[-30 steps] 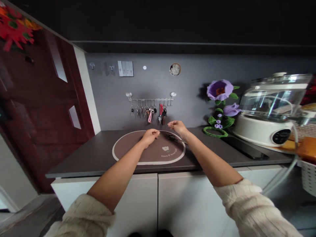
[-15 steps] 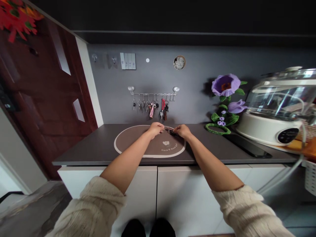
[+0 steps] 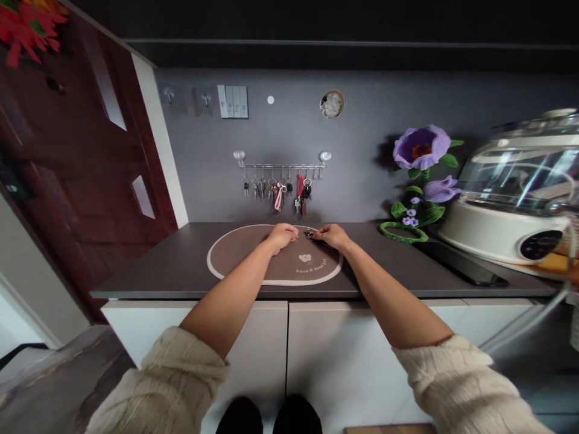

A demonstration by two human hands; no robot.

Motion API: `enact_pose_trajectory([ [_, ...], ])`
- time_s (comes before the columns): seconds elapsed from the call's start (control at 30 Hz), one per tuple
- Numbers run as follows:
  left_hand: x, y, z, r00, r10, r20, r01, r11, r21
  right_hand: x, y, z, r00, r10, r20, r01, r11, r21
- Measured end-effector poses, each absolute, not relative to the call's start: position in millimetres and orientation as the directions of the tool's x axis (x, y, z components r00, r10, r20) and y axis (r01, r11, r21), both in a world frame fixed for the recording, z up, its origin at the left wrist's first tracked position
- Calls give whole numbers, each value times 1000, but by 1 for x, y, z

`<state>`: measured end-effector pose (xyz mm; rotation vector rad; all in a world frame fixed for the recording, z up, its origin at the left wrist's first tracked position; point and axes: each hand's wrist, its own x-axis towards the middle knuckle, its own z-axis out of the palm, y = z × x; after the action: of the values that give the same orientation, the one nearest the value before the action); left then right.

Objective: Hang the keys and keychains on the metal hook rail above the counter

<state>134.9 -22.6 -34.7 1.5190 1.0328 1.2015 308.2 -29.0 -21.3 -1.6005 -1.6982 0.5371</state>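
Observation:
Both my hands rest at the far edge of an oval brown mat [image 3: 253, 265] on a dark grey counter [image 3: 181, 271]. My left hand [image 3: 283, 235] is curled closed, knuckles up, and what it holds is hidden. My right hand [image 3: 332, 235] is closed in a pinch on a small dark bunch of keys [image 3: 311, 234] that lies between the two hands. Above them a chrome hook rail [image 3: 283, 165] on the grey wall carries several key sets, one with a pink strap and one with a red strap.
A dark red door [image 3: 76, 181] stands to the left. At the right are purple fabric flowers [image 3: 420, 175], a white cooker with a glass lid [image 3: 515, 199] and a flat black slab [image 3: 465, 268]. White cabinet doors [image 3: 289, 355] sit below the counter.
My right hand came down from above the mat and closed in toward my left hand, meeting over the dark keys. The view shifted slightly downward.

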Motion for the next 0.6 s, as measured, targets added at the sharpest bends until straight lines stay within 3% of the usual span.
enact_pose_trajectory([
  [0.6,136,-29,-27,177,968,181,40,-190,981,301,-41,-13,-102,975,199,381,223,-898],
])
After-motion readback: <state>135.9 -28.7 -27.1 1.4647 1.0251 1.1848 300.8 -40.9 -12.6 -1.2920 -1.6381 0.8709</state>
